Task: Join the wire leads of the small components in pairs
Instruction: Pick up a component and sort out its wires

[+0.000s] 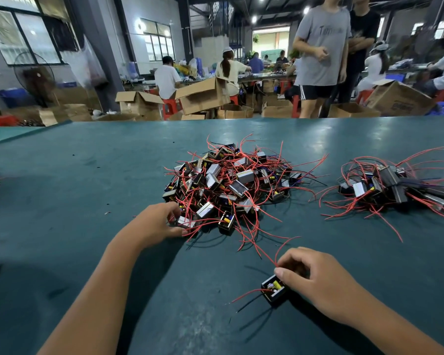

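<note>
Two bare forearms, hands [315,280] ungloved, no sleeves, no jewellery

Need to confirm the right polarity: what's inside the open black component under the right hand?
Inside the black component a yellow part and red lead ends show. The right hand grips its far side, covering the rest.

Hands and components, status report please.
Left hand pinching a component at the big pile's edge. Right hand gripping a separate component. Nothing blocking.
</note>
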{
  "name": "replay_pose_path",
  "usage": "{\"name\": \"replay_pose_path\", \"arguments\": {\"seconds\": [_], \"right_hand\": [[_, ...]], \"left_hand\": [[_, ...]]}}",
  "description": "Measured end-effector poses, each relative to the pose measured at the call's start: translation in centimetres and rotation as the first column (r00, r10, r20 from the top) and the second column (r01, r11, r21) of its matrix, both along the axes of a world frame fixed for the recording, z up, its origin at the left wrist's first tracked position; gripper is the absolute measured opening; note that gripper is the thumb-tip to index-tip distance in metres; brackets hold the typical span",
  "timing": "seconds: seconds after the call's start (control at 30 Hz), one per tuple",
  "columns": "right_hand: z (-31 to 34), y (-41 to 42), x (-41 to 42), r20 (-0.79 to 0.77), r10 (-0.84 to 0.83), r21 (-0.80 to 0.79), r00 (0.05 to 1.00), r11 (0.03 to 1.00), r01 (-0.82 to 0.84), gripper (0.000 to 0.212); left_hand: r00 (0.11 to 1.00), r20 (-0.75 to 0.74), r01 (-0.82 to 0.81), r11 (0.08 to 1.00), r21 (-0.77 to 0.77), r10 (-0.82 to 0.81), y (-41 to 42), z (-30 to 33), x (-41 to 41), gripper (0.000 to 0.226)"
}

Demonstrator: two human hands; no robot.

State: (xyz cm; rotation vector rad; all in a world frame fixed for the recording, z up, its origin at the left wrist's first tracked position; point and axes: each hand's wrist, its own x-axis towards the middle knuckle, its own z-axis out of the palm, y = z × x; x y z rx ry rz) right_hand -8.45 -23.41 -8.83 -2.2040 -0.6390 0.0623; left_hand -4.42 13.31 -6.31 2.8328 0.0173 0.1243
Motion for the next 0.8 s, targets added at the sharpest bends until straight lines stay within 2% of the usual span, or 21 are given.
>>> {"name": "replay_pose_path", "arguments": {"seconds": [0.1,0.17,0.27,0.33,0.4,0.47,0.53,0.6,0.63,0.7,0.8], "right_hand": [[-0.1,-0.1,0.0,0.0,0.002,-0.001,1.0,1.0,-0.002,0.01],[0.0,-0.1,0.0,-0.003,0.004,0.0,1.0,1.0,-0.004,0.01],[0.0,-0.1,0.0,-0.013,0.004,0.002,1.0,1.0,-0.004,0.01],[0.1,-0.1,-0.1,-0.017,0.003,-0.006,1.0,1.0,-0.003,0.011],[0.1,-0.1,-0.1,-0.018,0.003,-0.012,1.0,1.0,-0.003,0.011],[0.2,-0.1,-0.1,-0.017,-0.001,-0.02,1.0,1.0,0.001,0.012],[0.2,0.0,0.0,-0.022,-0.006,-0.026,1.0,1.0,0.005,0.012],[0.2,-0.1,0.0,-0.034,-0.006,-0.026,0.999,1.0,0.005,0.012],[0.1,-0.1,0.0,-0.04,-0.006,-0.023,0.999,1.0,0.006,0.012],[0.1,-0.1,0.0,-0.047,-0.007,-0.017,0.999,1.0,0.007,0.013],[0.2,-0.1,0.1,-0.065,-0.007,-0.004,0.998,1.0,0.007,0.013]], "left_hand": [[0.994,0.105,0.024,0.998,-0.053,-0.018,-0.2,-0.2,0.3,0.043],[0.992,0.113,0.055,0.996,-0.069,-0.047,-0.4,-0.3,0.3,0.044],[0.995,0.033,0.093,0.996,0.01,-0.093,-0.6,-0.6,0.4,0.031],[0.995,0.038,0.087,0.994,0.065,-0.089,-0.9,-0.2,0.2,0.026],[0.993,0.077,0.085,0.993,0.086,-0.092,-1.3,0.8,-0.3,0.031],[0.983,0.155,0.1,0.995,-0.011,-0.097,-1.6,2.0,-0.8,0.029],[0.971,0.228,0.133,0.951,-0.279,-0.07,-1.8,3.1,-1.5,0.024],[0.966,0.258,0.174,0.805,-0.567,-0.026,-2.4,4.0,-2.2,0.029],[0.961,0.275,0.193,0.746,-0.638,-0.013,-2.7,4.3,-2.4,0.031],[0.945,0.325,0.251,0.7,-0.668,-0.029,-3.7,4.6,-2.7,0.032],[0.884,0.46,0.391,0.676,-0.624,-0.086,-5.3,5.0,-3.1,0.04]]}}
